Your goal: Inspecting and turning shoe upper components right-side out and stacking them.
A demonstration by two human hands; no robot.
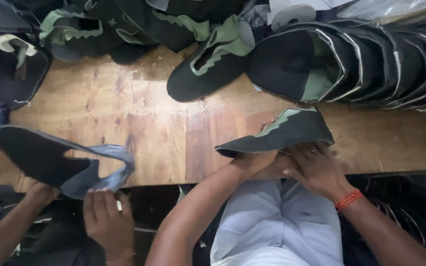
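A black shoe upper with light green wavy trim (284, 133) is held just above the front edge of the wooden table (139, 123). My left hand (257, 160) grips its underside from the left. My right hand (316, 167), with a red thread band at the wrist, closes on it from the right, fingers under its rear edge. Both hands touch each other beneath the upper.
Another person's two hands (105, 216) at lower left hold a black and grey-blue shoe upper (65, 160). A nested row of black uppers (361, 64) lies at the back right, loose black-green uppers (208, 64) across the back, more at far left (11, 64).
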